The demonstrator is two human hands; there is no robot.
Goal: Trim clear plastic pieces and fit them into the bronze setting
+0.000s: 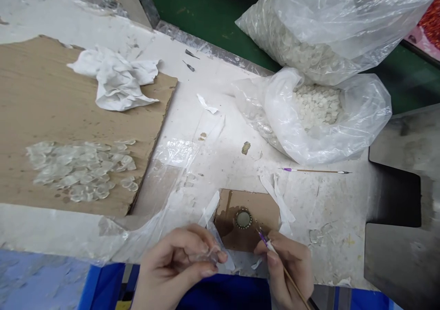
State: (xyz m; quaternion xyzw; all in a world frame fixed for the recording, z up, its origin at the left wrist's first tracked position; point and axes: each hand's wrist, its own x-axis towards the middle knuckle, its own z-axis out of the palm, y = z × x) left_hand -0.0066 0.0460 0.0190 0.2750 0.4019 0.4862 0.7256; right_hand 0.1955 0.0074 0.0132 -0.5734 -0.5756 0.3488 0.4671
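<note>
My left hand [182,262] is closed, with a small translucent piece [210,256] pinched between thumb and fingers. A thin paintbrush [288,275] with a wooden handle and purple band is gripped in my right hand [287,264], its tip pointing up and left. Just beyond the tip, an upturned bottle cap [244,218] sits on a small brown cardboard piece [264,204]. Dark wet stains surround the cap on its left side. Strips of white tape [280,204] lie along the cardboard's edges.
At left, a large cardboard sheet [51,99] bears a pile of translucent discs [80,165] and a crumpled white cloth [118,78]. Plastic bags of pieces [318,106] stand at back right. Another brush [316,170] lies on the table, with two small dark tips [189,65] farther back.
</note>
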